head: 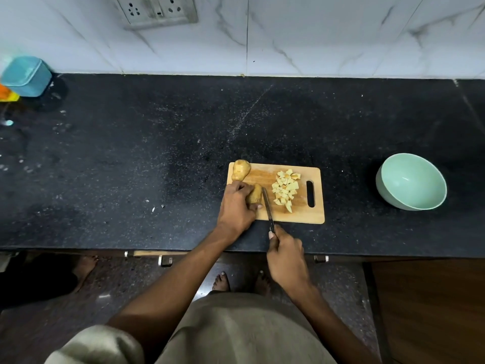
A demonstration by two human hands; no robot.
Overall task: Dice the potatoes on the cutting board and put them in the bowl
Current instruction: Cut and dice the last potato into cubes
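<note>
A wooden cutting board (265, 176) lies on the black counter. My left hand (236, 206) grips a brown potato (256, 193) at the board's left side. My right hand (286, 256) holds a knife (267, 206) by its handle, the blade lying along the potato's right end. A second whole potato (241, 169) sits at the board's far left corner. A heap of diced potato pieces (286, 189) lies on the right half of the board. The pale green bowl (412, 181) stands to the right of the board, with nothing visible inside.
A blue container (26, 76) and an orange item stand at the far left by the marble wall. A wall socket (157, 10) is above. A few small scraps (157, 207) lie on the counter left of the board. Another person's foot (84, 269) shows on the floor.
</note>
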